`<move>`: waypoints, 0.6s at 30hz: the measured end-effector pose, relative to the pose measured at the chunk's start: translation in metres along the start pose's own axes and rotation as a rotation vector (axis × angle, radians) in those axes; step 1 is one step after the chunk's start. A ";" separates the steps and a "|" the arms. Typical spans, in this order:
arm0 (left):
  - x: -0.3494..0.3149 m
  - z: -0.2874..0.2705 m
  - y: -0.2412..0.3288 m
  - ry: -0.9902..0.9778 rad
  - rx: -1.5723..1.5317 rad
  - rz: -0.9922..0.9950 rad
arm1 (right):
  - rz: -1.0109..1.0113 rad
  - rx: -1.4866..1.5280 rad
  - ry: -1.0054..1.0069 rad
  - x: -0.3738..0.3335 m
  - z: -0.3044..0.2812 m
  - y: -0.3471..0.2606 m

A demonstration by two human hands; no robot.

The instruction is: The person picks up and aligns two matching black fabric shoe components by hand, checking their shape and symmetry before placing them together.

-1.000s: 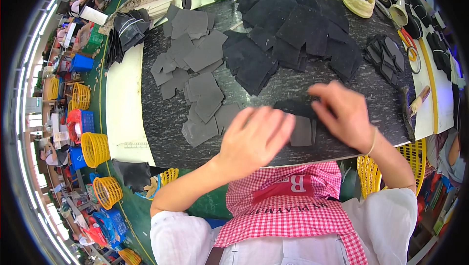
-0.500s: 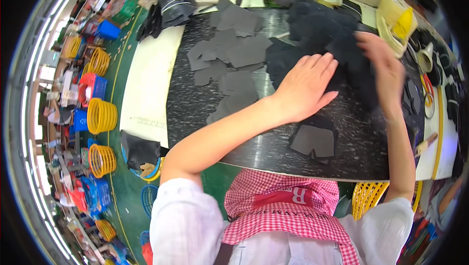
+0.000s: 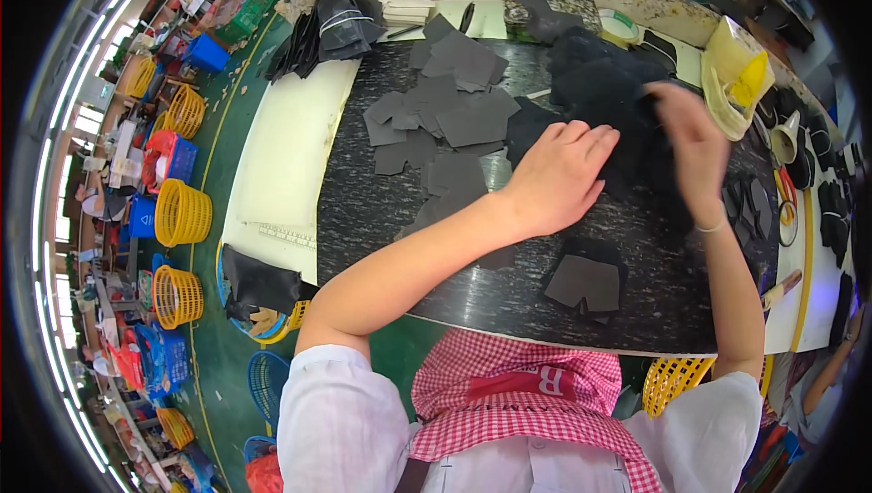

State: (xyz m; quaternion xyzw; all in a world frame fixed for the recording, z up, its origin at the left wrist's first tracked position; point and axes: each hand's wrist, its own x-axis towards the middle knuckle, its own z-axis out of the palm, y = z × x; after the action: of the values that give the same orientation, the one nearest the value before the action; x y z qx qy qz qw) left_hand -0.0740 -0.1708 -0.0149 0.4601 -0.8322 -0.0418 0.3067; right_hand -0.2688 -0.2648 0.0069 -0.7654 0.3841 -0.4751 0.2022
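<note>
Since a second ago, both my hands have gone from the notched grey piece (image 3: 586, 280) by the worktop's (image 3: 381, 211) near edge up to the black pile (image 3: 595, 75). Leftmost, I see overlapping grey pieces (image 3: 477, 116) lying at mixed angles. Next, my left hand (image 3: 556, 175) rests over the pile's near-left part, fingers together and slightly bent; whether they grip, I can't tell. Nearer me, the notched piece lies flat on a black one (image 3: 595, 248), long axis roughly left-right, notch pointing toward me. Rightmost, my blurred right hand (image 3: 695, 143) curls its fingers at the pile's right side, grip unclear.
</note>
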 end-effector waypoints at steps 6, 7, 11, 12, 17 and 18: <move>-0.017 -0.034 -0.027 -0.003 -0.451 -0.170 | -0.481 -0.285 -0.418 -0.071 -0.027 -0.080; -0.021 -0.054 -0.035 -0.037 -0.494 -0.237 | -0.475 -0.155 -0.660 -0.090 -0.016 -0.085; -0.063 -0.089 -0.080 -0.090 0.116 -0.187 | -0.357 -0.220 -0.581 -0.089 -0.012 -0.084; -0.068 -0.094 -0.089 -0.070 0.121 -0.119 | -0.358 -0.163 -0.585 -0.076 -0.005 -0.086; -0.080 -0.086 -0.100 0.149 -0.349 -0.690 | -0.509 0.061 -0.571 -0.026 0.075 -0.076; -0.081 -0.087 -0.102 0.178 -0.448 -0.697 | -0.549 0.049 -0.546 -0.016 0.096 -0.075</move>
State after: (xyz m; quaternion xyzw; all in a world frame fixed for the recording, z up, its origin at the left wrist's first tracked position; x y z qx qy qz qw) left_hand 0.0809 -0.1469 -0.0190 0.6378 -0.5674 -0.2832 0.4371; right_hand -0.1586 -0.2103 0.0039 -0.9330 0.0853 -0.2993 0.1808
